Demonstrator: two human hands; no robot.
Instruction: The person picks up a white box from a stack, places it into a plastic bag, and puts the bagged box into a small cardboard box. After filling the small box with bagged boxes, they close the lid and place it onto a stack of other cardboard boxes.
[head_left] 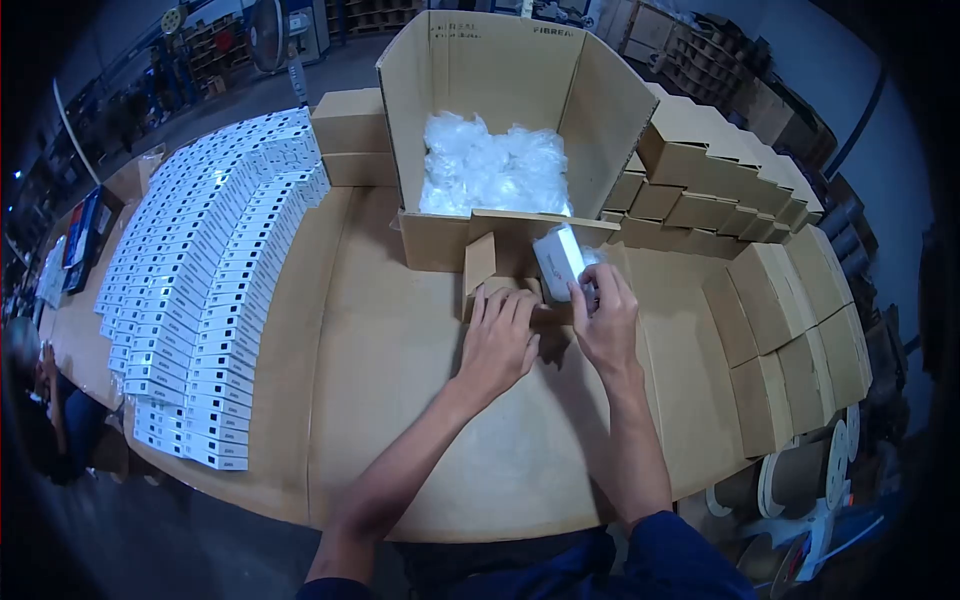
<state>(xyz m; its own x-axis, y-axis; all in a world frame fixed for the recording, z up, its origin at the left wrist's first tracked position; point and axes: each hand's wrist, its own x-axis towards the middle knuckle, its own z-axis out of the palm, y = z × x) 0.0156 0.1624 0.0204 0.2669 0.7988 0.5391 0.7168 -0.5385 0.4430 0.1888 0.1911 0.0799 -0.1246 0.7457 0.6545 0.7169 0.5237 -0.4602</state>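
Observation:
A small open cardboard box (480,262) stands with a flap raised in front of the big carton. My left hand (499,335) grips its near side, the fingers curled over the edge. My right hand (604,318) pinches a white device (557,262) by its right side, along with a bit of clear plastic wrap (592,258). Tilted, the device overlaps the right part of the small box in this view. Part of the small box's inside is hidden by my left hand.
A large open carton (610,110) with crumpled clear plastic bags (490,165) stands behind. Rows of white boxes (200,290) are stacked at left, brown cartons (720,180) at back right and more cartons (790,350) at right. Another person (60,410) is at the far left.

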